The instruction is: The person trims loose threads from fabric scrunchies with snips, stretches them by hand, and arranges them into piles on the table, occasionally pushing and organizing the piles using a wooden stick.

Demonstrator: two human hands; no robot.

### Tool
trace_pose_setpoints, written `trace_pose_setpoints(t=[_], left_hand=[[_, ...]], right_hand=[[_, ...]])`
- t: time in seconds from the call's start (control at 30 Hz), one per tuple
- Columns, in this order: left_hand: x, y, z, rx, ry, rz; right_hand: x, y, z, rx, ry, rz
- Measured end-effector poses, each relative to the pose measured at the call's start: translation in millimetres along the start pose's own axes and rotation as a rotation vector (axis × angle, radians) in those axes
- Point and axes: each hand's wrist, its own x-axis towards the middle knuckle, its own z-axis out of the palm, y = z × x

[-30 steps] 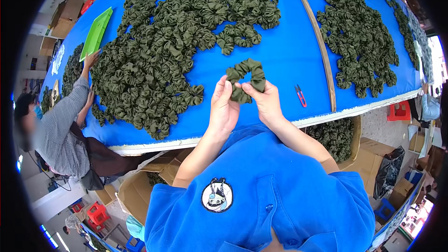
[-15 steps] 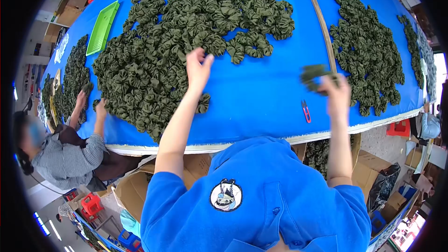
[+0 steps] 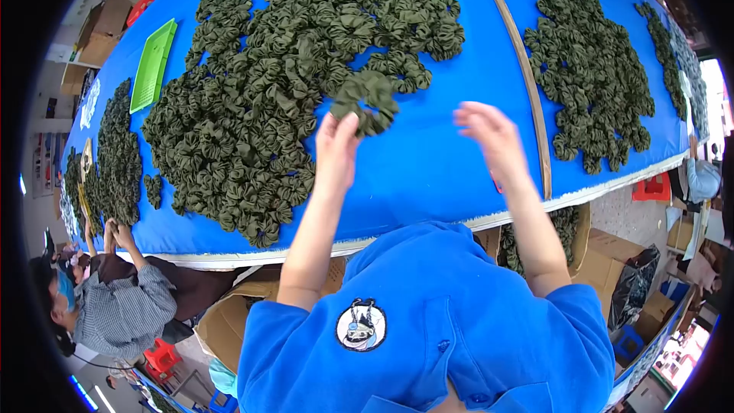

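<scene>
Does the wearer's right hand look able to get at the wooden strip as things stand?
Probably yes: the right hand appears to hold nothing, though it is blurred, and only bare blue tabletop shows between it and the wooden strip.

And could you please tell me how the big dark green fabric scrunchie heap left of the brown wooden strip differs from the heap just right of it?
The dark green fabric scrunchie heap on the left covers more of the smooth blue tabletop than the right heap. The left heap sprawls unevenly, while the right heap forms a narrower band. Both are loose piles of gathered dark green rings.
</scene>
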Motion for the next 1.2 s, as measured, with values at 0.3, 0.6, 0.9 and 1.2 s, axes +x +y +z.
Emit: trace_pose_setpoints(t=[0.3, 0.6, 0.9, 1.2], left_hand=[[-88.1, -34.4, 43.0, -0.328, -0.057, -0.009], [-129.4, 65.5, 36.3, -0.763, -0.140, -0.398], [-102.5, 30.5, 40.2, 0.515, -0.243, 0.100], [-95.8, 35.3, -9.3, -0.656, -0.366, -0.375]], right_hand=[[-45.7, 21.6, 96.3, 0.426, 0.040, 0.040], [-77.7, -31.7, 33.2, 0.801, -0.292, 0.263], [-91.8, -49.0, 66.1, -0.449, -0.376, -0.275], [-96.8, 0.4, 32.7, -0.147, -0.500, 0.020]])
